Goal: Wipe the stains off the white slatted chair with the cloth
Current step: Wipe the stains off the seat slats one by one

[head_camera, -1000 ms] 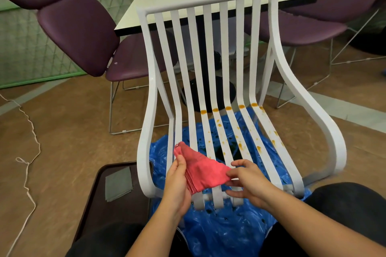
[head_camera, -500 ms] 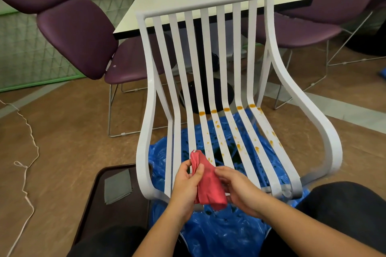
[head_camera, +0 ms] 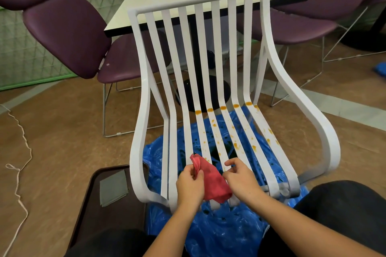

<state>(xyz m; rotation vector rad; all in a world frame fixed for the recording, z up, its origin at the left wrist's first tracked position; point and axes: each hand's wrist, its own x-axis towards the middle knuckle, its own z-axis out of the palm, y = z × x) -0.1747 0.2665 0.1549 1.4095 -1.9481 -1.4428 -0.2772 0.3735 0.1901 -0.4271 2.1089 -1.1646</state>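
Cord (head_camera: 20, 152): lies loose on the brown floor, far left.
Tray (head_camera: 89, 219): dark, just beside the chair's left leg, with a grey folded pad (head_camera: 113, 188) on it.
Left hand (head_camera: 191, 186): grips the bunched red cloth (head_camera: 211, 181).
Right hand (head_camera: 240, 179): fingers curled, pinching the cloth's right edge.
White slatted chair (head_camera: 145, 89): the cloth is over its front slats; the orange stains (head_camera: 236, 144) lie further back.
Blue sheet (head_camera: 219, 233): spread beneath the chair.

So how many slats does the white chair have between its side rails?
7 slats, side by side, running forward from the top rail; the red cloth, left hand and right hand cover some front ends.
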